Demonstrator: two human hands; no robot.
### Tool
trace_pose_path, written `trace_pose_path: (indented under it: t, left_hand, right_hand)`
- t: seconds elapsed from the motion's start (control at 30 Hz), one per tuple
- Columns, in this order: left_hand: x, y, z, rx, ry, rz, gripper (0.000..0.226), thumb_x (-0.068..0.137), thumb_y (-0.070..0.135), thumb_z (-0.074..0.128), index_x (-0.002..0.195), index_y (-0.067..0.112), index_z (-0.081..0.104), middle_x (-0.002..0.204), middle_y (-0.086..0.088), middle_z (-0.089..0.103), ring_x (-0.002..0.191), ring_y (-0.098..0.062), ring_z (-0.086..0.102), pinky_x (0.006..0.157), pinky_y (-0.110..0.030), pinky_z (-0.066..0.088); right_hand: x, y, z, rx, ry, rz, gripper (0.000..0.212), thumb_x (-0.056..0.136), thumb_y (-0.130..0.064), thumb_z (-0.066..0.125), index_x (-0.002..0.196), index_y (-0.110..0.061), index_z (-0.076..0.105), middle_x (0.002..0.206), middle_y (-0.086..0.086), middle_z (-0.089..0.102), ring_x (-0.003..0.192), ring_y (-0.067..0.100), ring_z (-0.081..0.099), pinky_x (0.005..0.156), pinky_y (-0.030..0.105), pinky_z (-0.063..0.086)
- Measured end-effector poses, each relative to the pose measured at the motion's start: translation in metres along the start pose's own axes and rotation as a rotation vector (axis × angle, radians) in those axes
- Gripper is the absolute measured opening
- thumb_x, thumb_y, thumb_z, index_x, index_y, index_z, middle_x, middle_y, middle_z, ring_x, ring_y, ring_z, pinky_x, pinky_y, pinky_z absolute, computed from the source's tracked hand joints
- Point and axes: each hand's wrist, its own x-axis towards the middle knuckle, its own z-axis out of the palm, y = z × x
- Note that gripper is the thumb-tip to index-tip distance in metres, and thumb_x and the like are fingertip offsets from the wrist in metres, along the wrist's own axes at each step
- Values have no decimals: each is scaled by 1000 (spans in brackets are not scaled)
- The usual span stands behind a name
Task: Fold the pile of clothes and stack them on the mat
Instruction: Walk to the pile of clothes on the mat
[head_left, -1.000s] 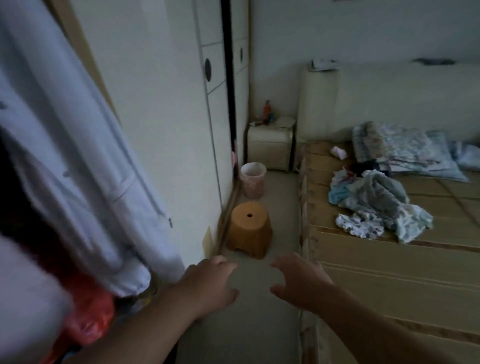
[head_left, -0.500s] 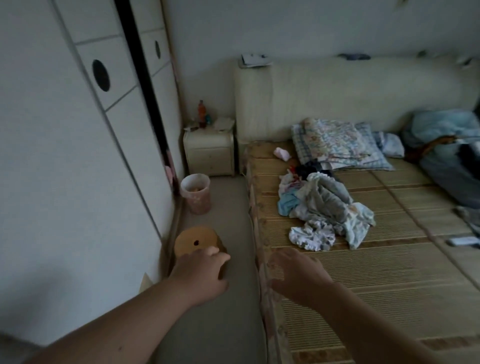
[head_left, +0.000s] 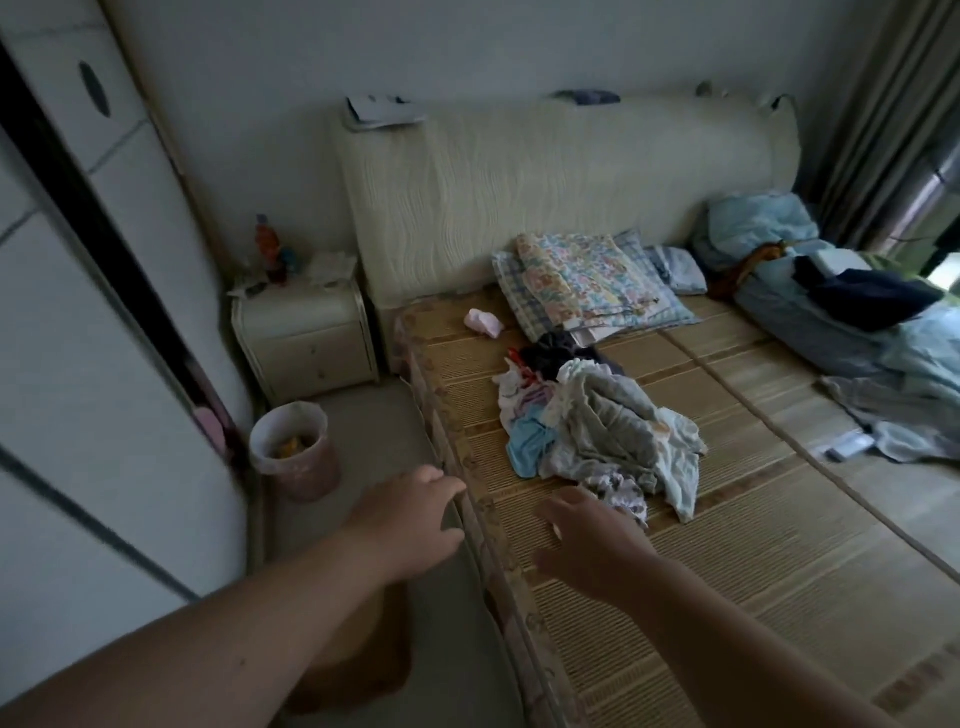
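Hands hover empty, fingers relaxed: left hand (head_left: 410, 519) by the mat (head_left: 779, 545), right hand (head_left: 597, 545) near the clothes pile (head_left: 608, 431).

The mat (head_left: 779, 545) is spread over the bed, and the pile of clothes (head_left: 597, 431) is heaped on it near its left edge. Behind the pile, folded bedding (head_left: 587, 280) is laid against the headboard (head_left: 545, 176), with a small cloth (head_left: 484, 322) to its left. Papers (head_left: 382, 111) are left on top of the headboard. A nightstand (head_left: 306, 338) is placed left of the headboard, and a bottle (head_left: 267, 249) is stood on it. A bin (head_left: 296, 449) is set on the floor before the nightstand, beside the wardrobe (head_left: 78, 364). The left hand (head_left: 410, 519) is held over the floor by the bed's edge. The right hand (head_left: 592, 551) is held over the mat, just before the pile.
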Motion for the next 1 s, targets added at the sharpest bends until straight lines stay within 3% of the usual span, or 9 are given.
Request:
trace_pose_path:
  t: [0.13, 0.3, 0.57, 0.9, 1.0]
  left_hand:
    - [56, -6, -11, 15, -36, 78, 61, 90, 48, 51, 146, 31, 32, 152, 2, 31, 133, -17, 39, 107, -38, 38]
    - [139, 3, -26, 104, -61, 160, 60, 89, 50, 50, 144, 33, 33, 151, 5, 33, 137, -16, 34, 109, -42, 29]
    - [259, 25, -59, 116, -72, 243, 62, 89, 49, 48, 146, 31, 31, 149, 3, 35, 135, -19, 35, 111, -43, 28]
    - [347, 77, -73, 206, -104, 439, 61, 88, 48, 50, 144, 35, 29, 144, 6, 38, 131, -17, 38, 106, -41, 31]
    - [370, 92, -75, 227, -118, 532, 63, 87, 48, 50, 144, 36, 28, 144, 6, 37, 132, -17, 37, 108, -40, 31]
  right_hand:
    - [32, 7, -10, -12, -5, 46, 55, 88, -45, 56, 139, -34, 41, 146, -6, 37, 124, 16, 47, 101, 39, 39]
    - [82, 46, -30, -41, 1, 130, 53, 88, -46, 56, 137, -33, 42, 143, -6, 38, 124, 18, 46, 103, 42, 35]
    - [169, 115, -80, -10, 31, 202, 49, 88, -49, 52, 134, -34, 45, 140, -3, 42, 119, 19, 50, 99, 44, 42]
    - [182, 178, -91, 149, 127, 370, 56, 87, -49, 56, 139, -41, 36, 143, -7, 39, 124, 16, 45, 104, 45, 37]
    - [181, 190, -93, 202, 176, 438, 50, 88, -47, 56, 135, -40, 42, 141, -7, 40, 123, 15, 45, 103, 44, 37]
